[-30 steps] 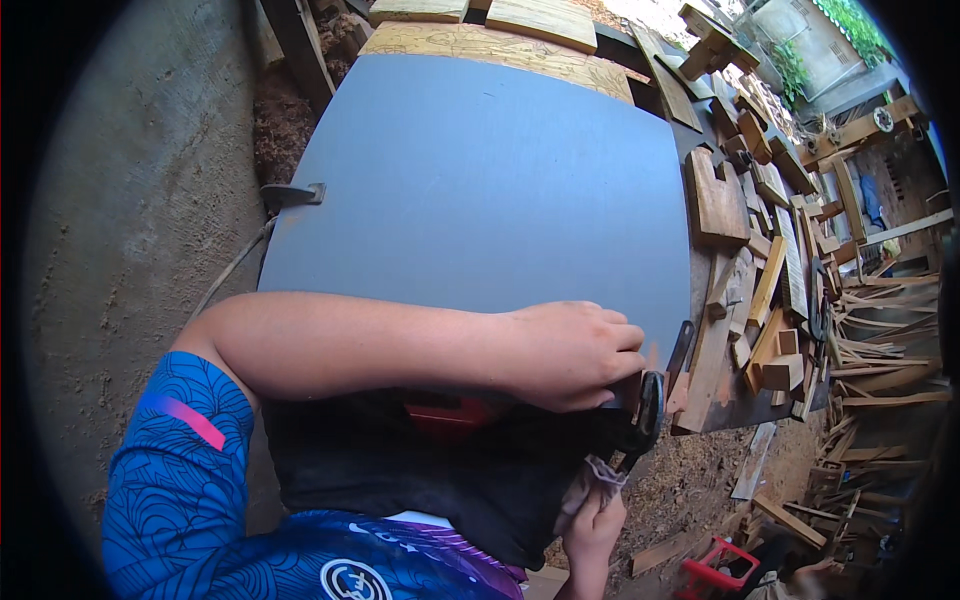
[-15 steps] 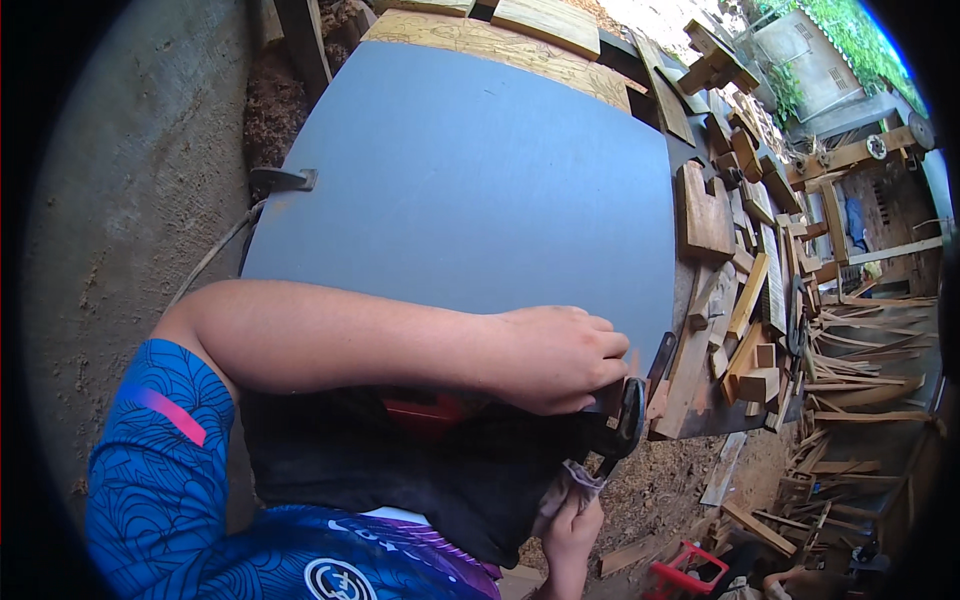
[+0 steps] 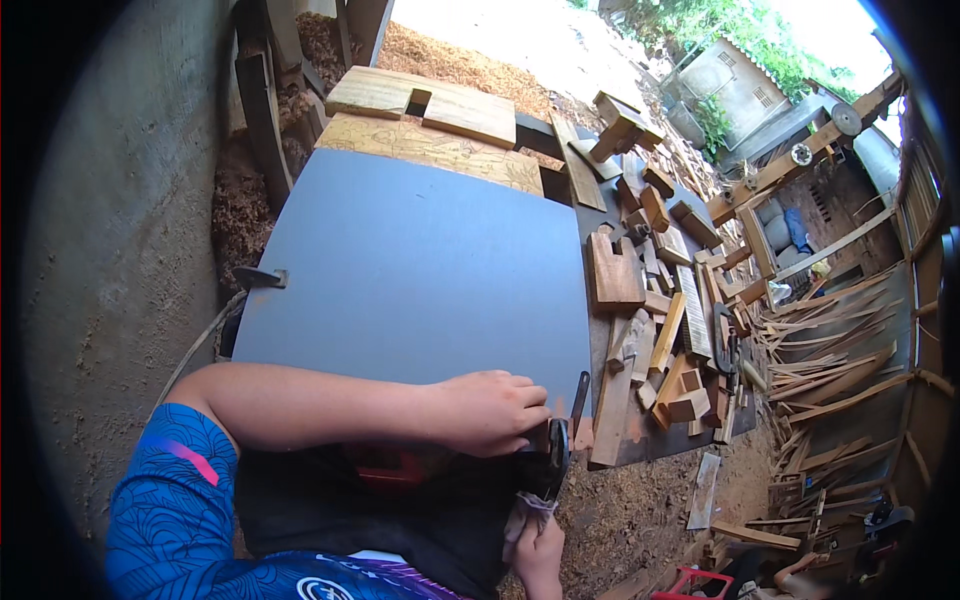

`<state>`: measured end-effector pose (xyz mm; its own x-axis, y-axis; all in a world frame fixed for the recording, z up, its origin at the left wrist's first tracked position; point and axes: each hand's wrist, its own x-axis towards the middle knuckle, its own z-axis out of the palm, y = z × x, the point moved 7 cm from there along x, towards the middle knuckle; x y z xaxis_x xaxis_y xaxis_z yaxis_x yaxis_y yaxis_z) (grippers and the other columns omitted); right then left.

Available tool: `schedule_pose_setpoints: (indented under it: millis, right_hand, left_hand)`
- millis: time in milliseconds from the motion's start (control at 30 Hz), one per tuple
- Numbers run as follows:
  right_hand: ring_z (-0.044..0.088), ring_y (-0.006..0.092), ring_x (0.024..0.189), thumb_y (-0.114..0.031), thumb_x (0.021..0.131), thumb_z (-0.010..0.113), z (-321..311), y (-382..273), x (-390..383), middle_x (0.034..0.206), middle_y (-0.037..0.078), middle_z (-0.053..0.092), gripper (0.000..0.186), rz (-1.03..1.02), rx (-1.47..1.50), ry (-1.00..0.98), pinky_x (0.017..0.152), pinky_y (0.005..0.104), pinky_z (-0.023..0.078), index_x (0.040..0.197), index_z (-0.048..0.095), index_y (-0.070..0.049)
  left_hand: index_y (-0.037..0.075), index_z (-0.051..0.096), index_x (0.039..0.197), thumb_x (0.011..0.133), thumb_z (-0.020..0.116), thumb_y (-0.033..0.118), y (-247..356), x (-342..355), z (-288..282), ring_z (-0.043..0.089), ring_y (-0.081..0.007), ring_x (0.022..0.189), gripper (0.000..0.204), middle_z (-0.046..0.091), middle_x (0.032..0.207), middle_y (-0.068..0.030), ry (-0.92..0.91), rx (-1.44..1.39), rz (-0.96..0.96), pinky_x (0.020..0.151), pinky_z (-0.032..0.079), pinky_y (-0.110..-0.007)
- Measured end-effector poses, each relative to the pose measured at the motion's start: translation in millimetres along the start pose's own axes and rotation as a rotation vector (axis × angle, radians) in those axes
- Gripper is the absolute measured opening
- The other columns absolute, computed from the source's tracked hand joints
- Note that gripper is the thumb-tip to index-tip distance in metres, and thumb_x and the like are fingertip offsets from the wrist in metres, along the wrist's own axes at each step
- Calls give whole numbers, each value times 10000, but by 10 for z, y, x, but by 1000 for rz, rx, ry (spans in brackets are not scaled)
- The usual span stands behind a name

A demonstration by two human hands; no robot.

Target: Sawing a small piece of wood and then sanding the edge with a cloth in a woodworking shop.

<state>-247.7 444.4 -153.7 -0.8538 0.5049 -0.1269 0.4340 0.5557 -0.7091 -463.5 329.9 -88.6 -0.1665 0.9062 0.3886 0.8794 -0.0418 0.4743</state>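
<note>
A grey-blue board (image 3: 405,250) lies on the workbench. My left forearm crosses its near edge, and my left hand (image 3: 495,410) is curled closed at the near right corner, beside a black metal clamp (image 3: 557,450); what it grips is hidden under the fingers. Below the clamp, my right hand (image 3: 540,550) is closed on a crumpled grey cloth (image 3: 525,513) at the clamp's screw. A second clamp (image 3: 262,278) sits on the board's left edge. Black fabric (image 3: 360,510) with something red above it lies under my left forearm.
Wooden blocks (image 3: 615,275) and offcuts crowd the bench's right side, with planks (image 3: 465,125) at its far end. A concrete wall (image 3: 120,220) runs along the left. Wood strips (image 3: 830,350) stand at the right. Part of another person (image 3: 800,575) shows at bottom right near a red plastic object (image 3: 680,590).
The view has tilted up, so the board and my arms sit lower in the picture and more yard shows. My two hands keep their places at the clamp.
</note>
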Motion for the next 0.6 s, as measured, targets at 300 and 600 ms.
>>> schedule_pose_setpoints:
  millis: [300, 600]
  right_hand:
    - [739, 322, 686, -117, 1030, 449, 17, -277, 408, 720, 176, 685, 249, -9, 4, -25, 635, 416, 558, 1086, 658, 5]
    - [698, 221, 687, -145, 1076, 420, 11, -288, 432, 750, 106, 679, 296, -81, -104, 22, 660, 343, 536, 1035, 667, 14]
  left_hand:
    - [15, 629, 1218, 884, 731, 273, -5, -6, -46, 640, -329, 1072, 434, 635, 1130, -155, 0, 44, -18, 925, 541, -449]
    - [10, 644, 1186, 864, 738, 271, -37, -21, -47, 647, -327, 1070, 425, 644, 1141, -151, 33, 34, -7, 934, 540, -446]
